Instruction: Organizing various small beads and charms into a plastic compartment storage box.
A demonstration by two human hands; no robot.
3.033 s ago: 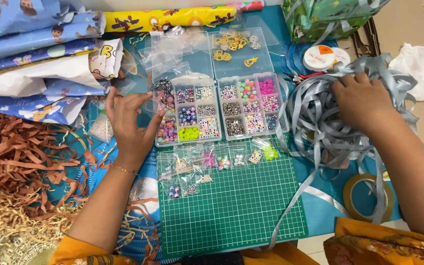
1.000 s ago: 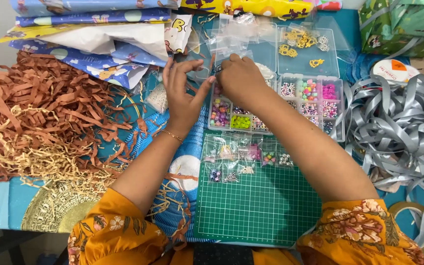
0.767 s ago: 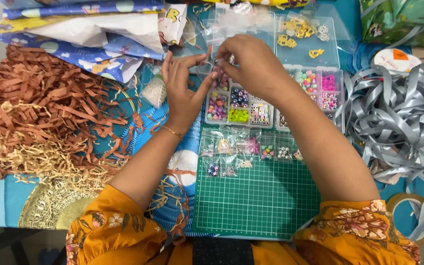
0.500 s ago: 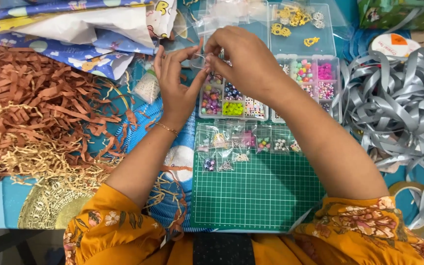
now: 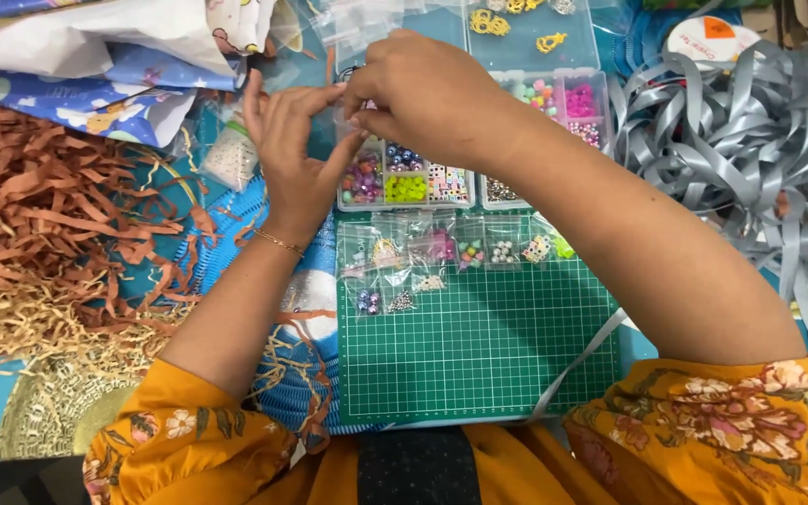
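Both my hands, left hand [image 5: 292, 154] and right hand [image 5: 423, 93], are pinched together on something tiny I can't make out over the bead box [image 5: 404, 182] near the tabletop's far edge, so one slip could scatter beads into the paper shreds [image 5: 58, 224].

Bright, even light; slight motion blur
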